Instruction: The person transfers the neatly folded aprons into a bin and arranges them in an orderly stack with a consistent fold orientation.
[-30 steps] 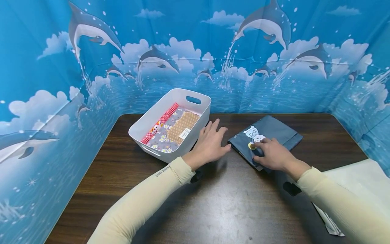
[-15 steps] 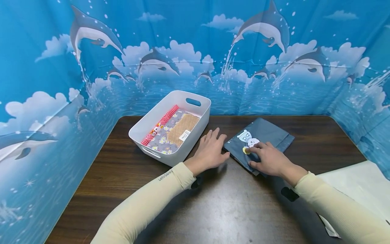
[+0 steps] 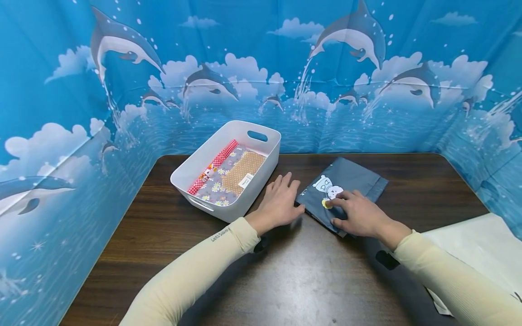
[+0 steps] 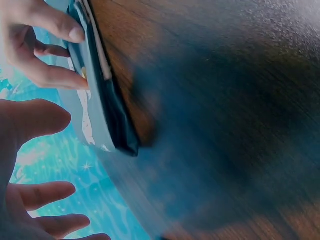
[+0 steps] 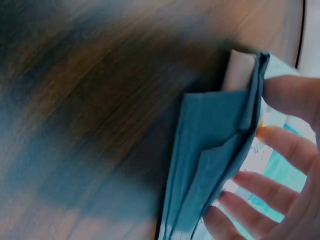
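Note:
A folded dark blue-grey piece with white cartoon animals and a yellow spot (image 3: 351,173) lies flat, right of the middle of the table. My right hand (image 3: 362,215) rests its fingertips on the print, thumb by the near edge. In the right wrist view the fingers are spread over the folded layers (image 5: 210,145), and a pale strip (image 5: 240,70) shows at their end. My left hand (image 3: 279,201) is stretched out between the basket and the folded piece's left corner. The left wrist view has its fingers apart, holding nothing, close to the folded edge (image 4: 117,112).
A white plastic basket (image 3: 258,190) at the back left holds a red gingham roll (image 3: 222,156), a grey daisy-print cloth (image 3: 216,185) and a tan dotted piece (image 3: 244,170). White sheet-like material (image 3: 481,244) lies at the right. A dolphin curtain (image 3: 261,54) surrounds the dark wooden table (image 3: 293,280).
The folded piece has slid left and slightly nearer under my right hand, its corner now close to my left hand. The left hand has barely moved.

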A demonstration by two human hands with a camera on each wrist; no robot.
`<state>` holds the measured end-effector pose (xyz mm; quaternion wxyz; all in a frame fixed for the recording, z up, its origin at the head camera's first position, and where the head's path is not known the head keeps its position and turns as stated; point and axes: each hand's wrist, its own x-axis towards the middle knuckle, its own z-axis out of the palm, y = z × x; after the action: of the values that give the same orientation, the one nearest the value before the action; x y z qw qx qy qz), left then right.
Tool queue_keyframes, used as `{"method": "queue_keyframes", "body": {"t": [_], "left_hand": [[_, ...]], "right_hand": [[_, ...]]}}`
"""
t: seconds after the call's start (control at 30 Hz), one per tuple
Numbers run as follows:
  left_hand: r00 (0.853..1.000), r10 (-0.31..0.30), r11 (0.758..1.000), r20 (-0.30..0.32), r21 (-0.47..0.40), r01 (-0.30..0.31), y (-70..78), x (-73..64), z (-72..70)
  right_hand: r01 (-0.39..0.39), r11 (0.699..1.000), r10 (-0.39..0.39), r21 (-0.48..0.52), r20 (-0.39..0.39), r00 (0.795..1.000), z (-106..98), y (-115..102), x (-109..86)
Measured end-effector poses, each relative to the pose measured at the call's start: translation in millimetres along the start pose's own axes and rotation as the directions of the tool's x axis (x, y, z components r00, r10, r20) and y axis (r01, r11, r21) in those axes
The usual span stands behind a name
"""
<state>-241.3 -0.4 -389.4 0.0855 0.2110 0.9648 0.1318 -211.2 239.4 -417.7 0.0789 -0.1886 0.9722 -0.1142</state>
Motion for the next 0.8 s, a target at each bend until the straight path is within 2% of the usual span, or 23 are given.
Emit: {"method": "queue_keyframes", "body": {"t": [0.17,0.33,0.47,0.57,0.67,0.8], "left_hand": [[1.0,0.005,1.0,-0.014,-0.003,-0.005,-1.0,0.2,1.5],[1.0,0.005,1.0,-0.013,-0.008,-0.005,-1.0,1.2,4.4],[1.0,0.0,1.0,-0.014,-0.005,0.0,-0.9,0.5,7.0],[1.0,0.014,1.0,-0.009,-0.024,-0.014,-0.4,-0.9,11.2],[0.999,0.032,0.997,0.02,-0.073,-0.031,0.8,-2.2,16.9],[0.997,0.041,0.994,0.059,-0.101,-0.035,2.5,-2.8,25.4]], "right_hand": [[0.086,0.995,-0.087,0.049,0.026,0.996,-2.7,-2.3,-4.7],[0.174,0.98,-0.179,0.091,0.052,0.982,-3.3,-6.7,-8.8],[0.188,0.972,-0.202,0.142,0.085,0.976,-4.3,-10.8,-8.9],[0.129,0.977,-0.142,0.17,0.064,0.988,-3.5,-10.7,-8.8],[0.02,0.991,-0.019,0.133,-0.008,1.0,-1.7,-6.1,-7.7],[-0.125,0.989,0.13,0.083,-0.065,0.989,-1.2,3.0,-4.9]]}}
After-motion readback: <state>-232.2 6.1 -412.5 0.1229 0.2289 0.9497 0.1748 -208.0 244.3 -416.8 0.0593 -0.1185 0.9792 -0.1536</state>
